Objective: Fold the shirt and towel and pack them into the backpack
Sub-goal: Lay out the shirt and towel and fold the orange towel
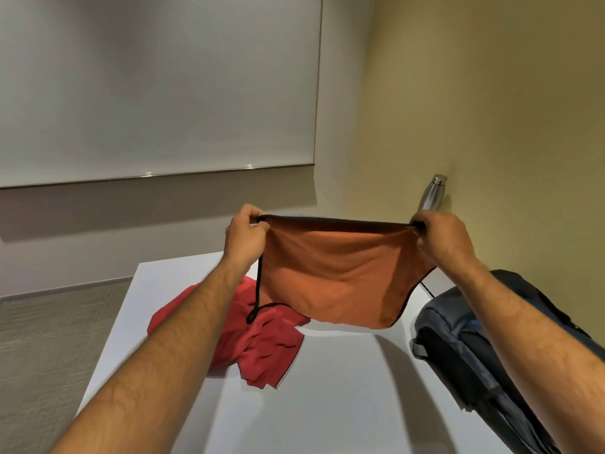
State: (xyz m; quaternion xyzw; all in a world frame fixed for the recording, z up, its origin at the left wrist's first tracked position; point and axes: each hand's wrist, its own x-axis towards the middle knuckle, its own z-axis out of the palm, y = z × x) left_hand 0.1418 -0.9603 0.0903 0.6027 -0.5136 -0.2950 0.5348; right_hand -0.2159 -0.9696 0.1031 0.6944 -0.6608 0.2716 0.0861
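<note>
An orange towel [337, 276] with black edging hangs in the air above the white table [327, 388]. My left hand [245, 234] pinches its upper left corner and my right hand [438, 235] pinches its upper right corner, so the top edge is stretched taut between them. A black loop dangles from the left corner. A red shirt [262, 342] lies crumpled on the table below and to the left of the towel. A dark blue backpack [465, 348] lies on the table's right side, partly behind my right forearm.
A steel bottle [432, 193] stands at the table's far right corner against the yellow wall. A whiteboard [157, 86] hangs on the far wall. The table's left edge drops to a grey carpet.
</note>
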